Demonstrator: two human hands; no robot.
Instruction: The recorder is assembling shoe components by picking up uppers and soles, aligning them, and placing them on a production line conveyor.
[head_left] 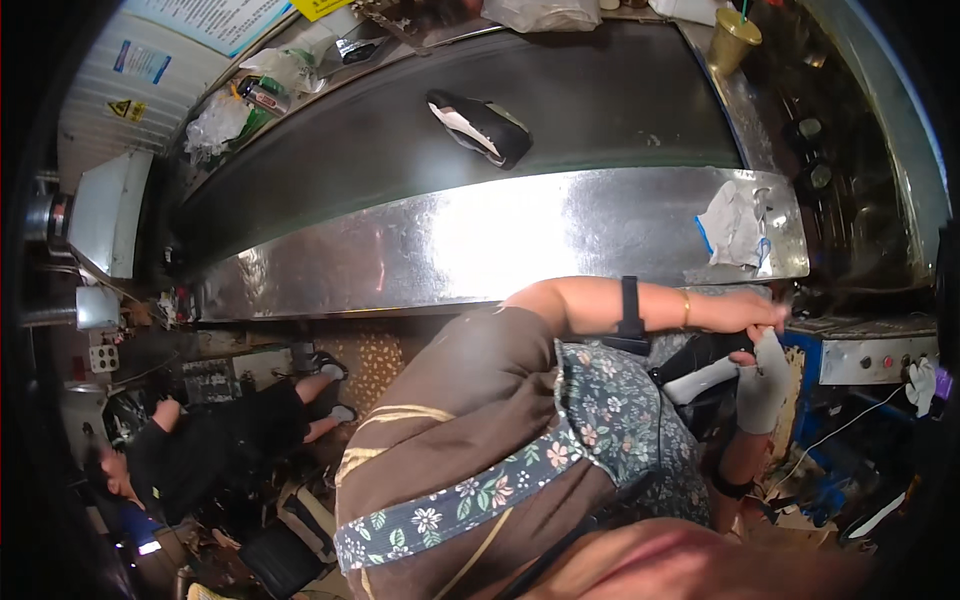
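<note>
My left hand (750,312) reaches to the right with its fingers closed in a pinch, close to the fingertips of my right hand; what it pinches is too small to make out. A pale glove with bare fingertips covers my right hand (762,385). It grips a black-and-white shoe (705,375) in front of my apron, and part of the shoe is hidden by my left arm and the glove. Another black-and-white shoe (480,128) lies on the dark conveyor belt (600,100).
A shiny metal ledge (400,240) runs along the belt, with a whitish glove (732,225) at its right end. A control panel (870,362) stands at right. A gold cup (733,42) sits beyond the belt. Another person (210,450) is at the lower left.
</note>
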